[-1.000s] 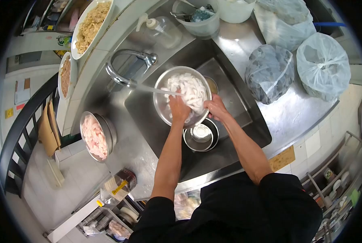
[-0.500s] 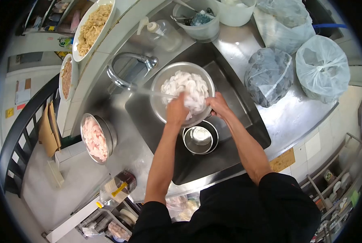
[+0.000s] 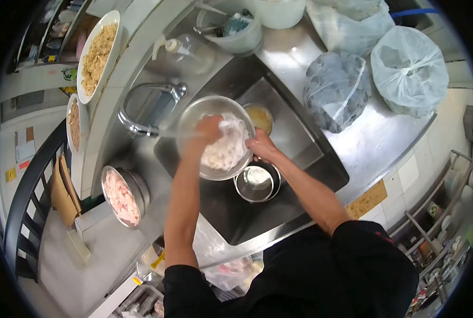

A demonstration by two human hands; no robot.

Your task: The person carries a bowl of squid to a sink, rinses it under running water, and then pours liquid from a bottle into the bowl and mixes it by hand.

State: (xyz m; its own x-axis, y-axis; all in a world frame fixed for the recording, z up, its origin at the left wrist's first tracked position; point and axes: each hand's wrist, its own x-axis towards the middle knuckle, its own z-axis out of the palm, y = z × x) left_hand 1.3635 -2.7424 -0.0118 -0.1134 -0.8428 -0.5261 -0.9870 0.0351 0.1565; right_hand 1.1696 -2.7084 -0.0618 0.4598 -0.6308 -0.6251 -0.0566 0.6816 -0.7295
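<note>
Partly over the sink (image 3: 236, 217) edge, bowl (image 3: 193, 109) with right fingers (image 3: 254, 145) around rim, left fingers (image 3: 213, 126) inside, grip unclear.

Knotted plastic bag (image 3: 410, 74), clear pump bottle (image 3: 193, 55), brown cardboard (image 3: 64, 199) beside black railing (image 3: 12, 228)

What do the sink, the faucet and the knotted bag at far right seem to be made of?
Sink: satin metal, likely stainless steel, by its soft gray sheen. Faucet: probably chrome-plated metal, given sharp highlights. Bag: thin, translucent plastic, wrinkling toward its knot.
</note>
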